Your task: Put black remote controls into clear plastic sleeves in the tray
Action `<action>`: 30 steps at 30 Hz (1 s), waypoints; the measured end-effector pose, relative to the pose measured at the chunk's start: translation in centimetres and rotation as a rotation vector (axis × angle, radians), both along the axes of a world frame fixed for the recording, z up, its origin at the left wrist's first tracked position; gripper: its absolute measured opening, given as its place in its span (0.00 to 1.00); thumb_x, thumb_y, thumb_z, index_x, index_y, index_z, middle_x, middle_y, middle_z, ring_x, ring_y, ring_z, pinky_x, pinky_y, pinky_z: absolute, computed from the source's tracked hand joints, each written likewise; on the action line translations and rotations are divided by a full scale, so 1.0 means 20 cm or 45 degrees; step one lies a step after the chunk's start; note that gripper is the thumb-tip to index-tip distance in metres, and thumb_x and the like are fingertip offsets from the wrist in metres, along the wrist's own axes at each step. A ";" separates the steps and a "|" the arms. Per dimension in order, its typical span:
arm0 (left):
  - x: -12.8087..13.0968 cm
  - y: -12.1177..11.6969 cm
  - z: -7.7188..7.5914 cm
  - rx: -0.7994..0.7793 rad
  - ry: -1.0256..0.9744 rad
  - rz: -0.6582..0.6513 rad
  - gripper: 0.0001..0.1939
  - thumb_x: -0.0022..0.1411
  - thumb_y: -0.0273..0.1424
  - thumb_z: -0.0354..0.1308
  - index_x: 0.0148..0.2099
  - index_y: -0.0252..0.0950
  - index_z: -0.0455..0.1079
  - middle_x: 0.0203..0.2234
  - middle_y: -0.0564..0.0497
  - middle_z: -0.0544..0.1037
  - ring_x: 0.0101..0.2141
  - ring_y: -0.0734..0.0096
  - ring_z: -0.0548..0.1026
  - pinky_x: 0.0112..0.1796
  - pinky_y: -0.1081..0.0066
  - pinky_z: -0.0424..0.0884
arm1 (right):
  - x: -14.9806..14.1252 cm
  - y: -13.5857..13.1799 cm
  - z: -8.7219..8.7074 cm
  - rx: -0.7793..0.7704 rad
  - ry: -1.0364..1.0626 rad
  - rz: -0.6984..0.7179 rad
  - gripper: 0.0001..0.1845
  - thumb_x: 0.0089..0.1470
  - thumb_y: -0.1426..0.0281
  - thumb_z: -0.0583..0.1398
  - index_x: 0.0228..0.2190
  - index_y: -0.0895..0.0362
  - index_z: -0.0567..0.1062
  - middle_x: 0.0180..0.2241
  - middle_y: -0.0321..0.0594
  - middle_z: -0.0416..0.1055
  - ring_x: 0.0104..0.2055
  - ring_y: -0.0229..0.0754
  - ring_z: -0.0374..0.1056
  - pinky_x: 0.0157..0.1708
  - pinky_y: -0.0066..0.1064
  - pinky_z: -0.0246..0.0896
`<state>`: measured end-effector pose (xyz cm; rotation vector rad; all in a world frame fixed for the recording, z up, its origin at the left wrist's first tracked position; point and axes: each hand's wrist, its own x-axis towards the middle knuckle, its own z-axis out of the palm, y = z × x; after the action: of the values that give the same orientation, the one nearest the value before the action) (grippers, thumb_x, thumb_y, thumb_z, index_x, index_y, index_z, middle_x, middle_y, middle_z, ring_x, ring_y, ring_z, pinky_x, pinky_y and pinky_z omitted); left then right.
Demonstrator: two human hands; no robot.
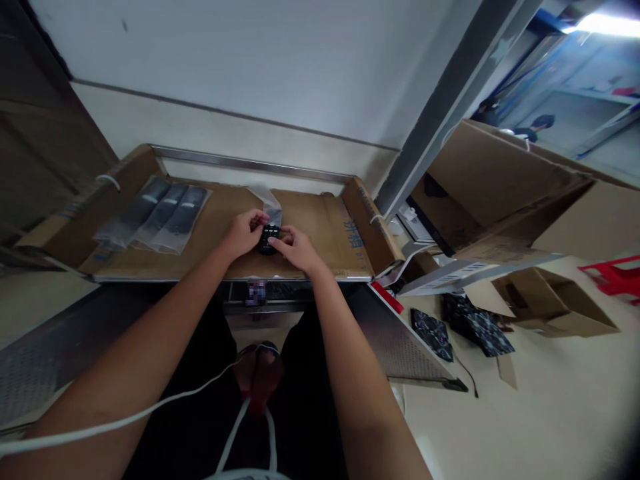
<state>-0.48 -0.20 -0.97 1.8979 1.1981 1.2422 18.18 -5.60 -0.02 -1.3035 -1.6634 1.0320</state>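
A black remote control (269, 239) with pale buttons is held between my two hands over the cardboard-lined tray (310, 220). My left hand (245, 231) grips its left side near the top, fingers curled. From the right, my right hand (296, 249) holds it, with the thumb lying on its face. A clear plastic sleeve (269, 201) extends beyond the top of the remote; whether the remote is partly inside it I cannot tell. To the left lie several dark remotes in clear bags (167, 210), side by side.
Folded cardboard walls (373, 223) edge the tray. A large open carton (505, 180) stands at the right, beyond a metal post (450, 87). Another carton (555, 303) and dark patterned packets (473, 323) lie on the floor. A white cable (150, 407) crosses my left arm.
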 end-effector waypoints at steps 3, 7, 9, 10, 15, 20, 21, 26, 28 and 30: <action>0.00 0.00 0.00 0.022 0.058 0.013 0.13 0.56 0.21 0.54 0.43 0.34 0.73 0.37 0.47 0.80 0.38 0.66 0.78 0.45 0.64 0.75 | 0.00 0.00 -0.01 0.067 -0.100 0.031 0.40 0.40 0.53 0.74 0.51 0.58 0.73 0.36 0.38 0.76 0.35 0.40 0.72 0.37 0.32 0.66; 0.00 -0.01 0.00 0.053 0.091 0.016 0.13 0.56 0.20 0.54 0.43 0.35 0.73 0.37 0.47 0.80 0.38 0.66 0.78 0.45 0.64 0.75 | 0.01 -0.01 -0.01 0.164 -0.163 0.048 0.42 0.35 0.55 0.77 0.50 0.57 0.73 0.47 0.44 0.76 0.44 0.45 0.72 0.44 0.37 0.67; 0.00 -0.02 0.00 0.062 0.088 0.015 0.14 0.56 0.20 0.54 0.43 0.34 0.73 0.37 0.47 0.80 0.37 0.66 0.78 0.44 0.64 0.75 | 0.00 -0.02 0.00 0.183 -0.204 0.009 0.40 0.36 0.55 0.76 0.49 0.58 0.73 0.46 0.44 0.76 0.45 0.46 0.72 0.45 0.38 0.67; 0.00 -0.02 0.00 0.064 0.086 0.013 0.14 0.56 0.20 0.54 0.43 0.34 0.73 0.36 0.47 0.80 0.37 0.66 0.78 0.44 0.64 0.75 | 0.00 -0.03 0.00 0.191 -0.232 -0.011 0.39 0.37 0.54 0.76 0.48 0.58 0.73 0.45 0.44 0.76 0.45 0.46 0.72 0.45 0.38 0.67; 0.00 -0.01 -0.02 0.060 0.080 0.011 0.13 0.55 0.21 0.55 0.43 0.35 0.74 0.35 0.48 0.79 0.35 0.67 0.77 0.43 0.65 0.75 | -0.02 -0.04 0.03 0.293 -0.371 -0.094 0.31 0.38 0.52 0.74 0.39 0.57 0.75 0.44 0.44 0.74 0.45 0.47 0.71 0.47 0.39 0.66; -0.01 0.01 -0.02 0.079 0.100 0.082 0.12 0.56 0.21 0.56 0.43 0.35 0.74 0.35 0.48 0.78 0.34 0.67 0.75 0.41 0.66 0.74 | -0.02 -0.03 0.01 0.244 -0.275 -0.151 0.36 0.39 0.57 0.74 0.48 0.56 0.71 0.46 0.43 0.74 0.47 0.47 0.71 0.48 0.39 0.66; -0.01 0.01 -0.02 0.090 0.113 0.097 0.12 0.56 0.21 0.56 0.42 0.35 0.74 0.35 0.47 0.78 0.34 0.67 0.75 0.41 0.66 0.74 | -0.02 -0.03 0.01 0.255 -0.250 -0.143 0.39 0.40 0.59 0.75 0.51 0.56 0.70 0.49 0.44 0.74 0.49 0.48 0.71 0.49 0.40 0.66; -0.01 0.00 -0.01 0.144 0.192 0.136 0.14 0.54 0.18 0.57 0.41 0.35 0.74 0.35 0.48 0.77 0.34 0.67 0.75 0.41 0.66 0.74 | -0.03 -0.02 0.01 0.323 -0.309 -0.091 0.36 0.42 0.61 0.74 0.51 0.55 0.71 0.52 0.46 0.74 0.53 0.50 0.70 0.54 0.43 0.65; -0.01 0.00 -0.01 0.139 0.184 0.115 0.14 0.54 0.18 0.56 0.41 0.35 0.74 0.34 0.48 0.76 0.34 0.67 0.74 0.40 0.66 0.73 | -0.03 -0.03 0.02 0.317 -0.337 -0.101 0.34 0.42 0.60 0.73 0.50 0.55 0.72 0.50 0.46 0.75 0.52 0.50 0.71 0.53 0.42 0.65; -0.02 0.00 -0.02 0.142 0.163 0.082 0.14 0.54 0.18 0.55 0.42 0.35 0.74 0.34 0.49 0.75 0.34 0.67 0.74 0.39 0.67 0.73 | -0.04 -0.03 0.03 0.303 -0.371 -0.118 0.32 0.43 0.60 0.73 0.48 0.56 0.73 0.49 0.45 0.76 0.50 0.50 0.72 0.51 0.42 0.66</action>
<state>-0.79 -0.27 -1.30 2.0615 1.2887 1.2612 17.44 -6.22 0.65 -1.4046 -1.8559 0.5884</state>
